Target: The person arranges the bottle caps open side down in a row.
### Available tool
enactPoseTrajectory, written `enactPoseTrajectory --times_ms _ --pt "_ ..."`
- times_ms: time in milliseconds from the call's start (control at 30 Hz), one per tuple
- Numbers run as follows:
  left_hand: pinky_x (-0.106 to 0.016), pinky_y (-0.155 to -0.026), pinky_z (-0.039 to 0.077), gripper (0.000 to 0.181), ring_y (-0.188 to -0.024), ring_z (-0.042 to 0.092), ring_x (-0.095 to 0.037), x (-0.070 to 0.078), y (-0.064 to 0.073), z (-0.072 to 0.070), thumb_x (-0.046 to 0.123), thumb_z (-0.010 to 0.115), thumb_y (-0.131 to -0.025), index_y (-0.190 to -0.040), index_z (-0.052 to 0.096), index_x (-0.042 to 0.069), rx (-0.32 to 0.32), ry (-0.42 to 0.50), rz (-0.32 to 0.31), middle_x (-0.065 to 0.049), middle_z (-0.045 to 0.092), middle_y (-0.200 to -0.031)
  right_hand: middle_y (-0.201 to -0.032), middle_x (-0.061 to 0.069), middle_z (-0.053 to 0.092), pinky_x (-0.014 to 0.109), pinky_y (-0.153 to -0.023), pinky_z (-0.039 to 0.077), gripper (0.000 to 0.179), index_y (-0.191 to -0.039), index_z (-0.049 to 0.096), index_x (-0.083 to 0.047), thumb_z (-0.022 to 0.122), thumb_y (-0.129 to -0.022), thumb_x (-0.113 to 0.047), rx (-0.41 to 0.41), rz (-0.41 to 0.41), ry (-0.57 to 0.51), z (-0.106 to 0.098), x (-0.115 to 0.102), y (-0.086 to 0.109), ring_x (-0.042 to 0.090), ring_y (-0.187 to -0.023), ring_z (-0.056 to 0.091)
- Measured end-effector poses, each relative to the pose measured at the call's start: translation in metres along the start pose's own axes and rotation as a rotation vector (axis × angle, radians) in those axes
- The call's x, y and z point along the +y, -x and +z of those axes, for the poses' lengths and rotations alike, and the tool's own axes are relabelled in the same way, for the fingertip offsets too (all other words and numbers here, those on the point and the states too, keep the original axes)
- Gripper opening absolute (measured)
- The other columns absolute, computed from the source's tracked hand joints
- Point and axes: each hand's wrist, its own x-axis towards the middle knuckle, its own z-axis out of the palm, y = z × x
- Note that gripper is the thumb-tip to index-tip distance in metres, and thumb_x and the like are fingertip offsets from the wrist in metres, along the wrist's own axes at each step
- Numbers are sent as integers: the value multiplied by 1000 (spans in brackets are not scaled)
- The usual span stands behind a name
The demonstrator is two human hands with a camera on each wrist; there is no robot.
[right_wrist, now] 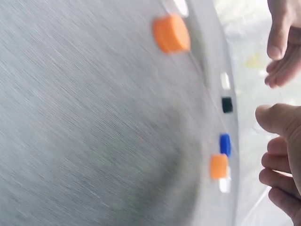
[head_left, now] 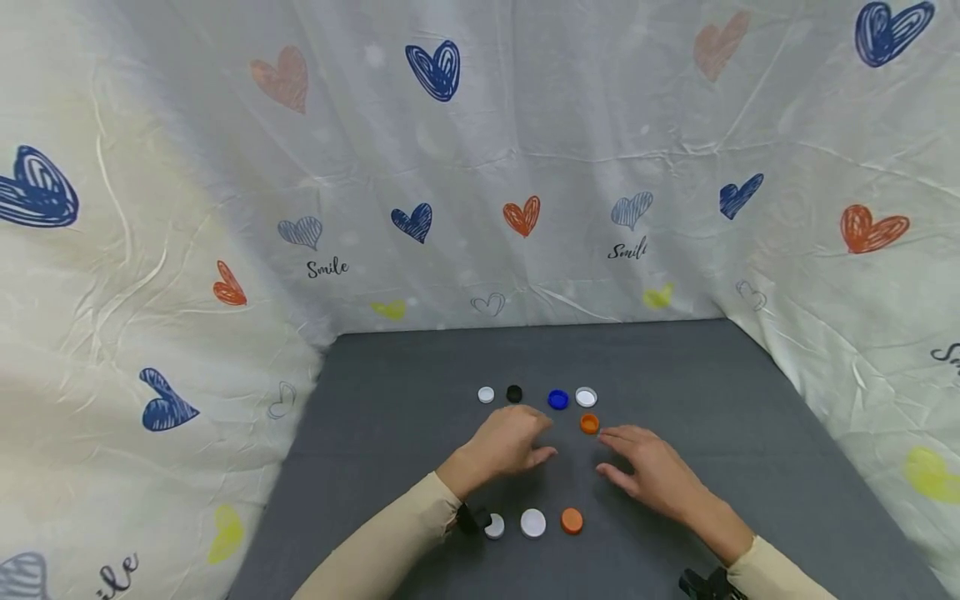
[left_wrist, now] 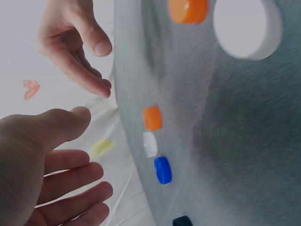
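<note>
We find both hands at work over a set of bottle caps on the grey table, and we take the blue cap as our landmark. We judge the step in hand to fall between contacts, either a reach or a release; we cannot tell which. Any pick-up from here would call for lowering a hand and bringing thumb and fingers together on a cap's rim.

The left hand hangs above the table, nearer the person than the blue cap and left of it, fingers pointing inward, thumb apart from them. The right hand hangs to the right of the blue cap and nearer the person, fingers loosely bent, thumb apart. We note nothing gripped by either.

Left of the blue cap lie the black cap and, beyond it, the small white cap. Just right of it lies the rimmed white cap, with the hollow orange cap slightly nearer the person. Well apart from it, on the person's side, we record two plain white caps and the solid orange cap
</note>
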Motion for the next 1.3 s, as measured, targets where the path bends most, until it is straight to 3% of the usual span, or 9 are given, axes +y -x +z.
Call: enactPoseTrajectory --times_ms 167,400,600,700,833,1300 --pt "-27 -84 58 40 -100 69 -9 -4 -14 0 48 74 -89 -118 73 20 44 -2 -33 7 74 -110 -119 6 72 51 -92 54 49 -121 72 -9 83 -82 -36 -15 65 33 -10 13 -14 27 -111 67" --pt "-28 -91 56 46 -108 69 -14 -4 -33 8 45 76 -88 -123 72 16 48 33 -53 4 73 -119 -118 11 72 52 -90 55 47 -118 73 -7 84 -82 -33 7 60 51 -8 25 -26 31 -109 67" --pt "-27 -80 58 43 -98 71 -13 0 -47 16 42 77 -88 -121 73 15 10 57 -69 4 75 -113 -117 12 72 52 -91 54 46 -118 73 -6 84 -82 -31 1 71 35 -2 32 -33 31 -109 67" --pt "-25 -67 57 35 -84 70 -11 2 -54 23 41 77 -88 -112 75 16 -18 51 -64 5 74 -97 -116 12 73 52 -90 54 45 -118 73 -5 83 -83 -31 -6 78 21 2 37 -36 31 -108 68" --pt "-26 -55 50 25 -67 62 -9 5 -61 31 41 76 -89 -96 74 18 -57 37 -79 7 64 -76 -113 13 73 52 -90 54 43 -116 73 -3 83 -83 -29 -11 84 3 11 42 -37 32 -106 68" --pt "-28 -49 45 24 -59 56 -10 14 -80 52 38 77 -88 -75 66 21 -131 47 -157 5 60 -69 -111 12 74 50 -88 55 36 -112 74 -3 83 -83 -22 -44 95 -16 27 48 -42 31 -104 69"
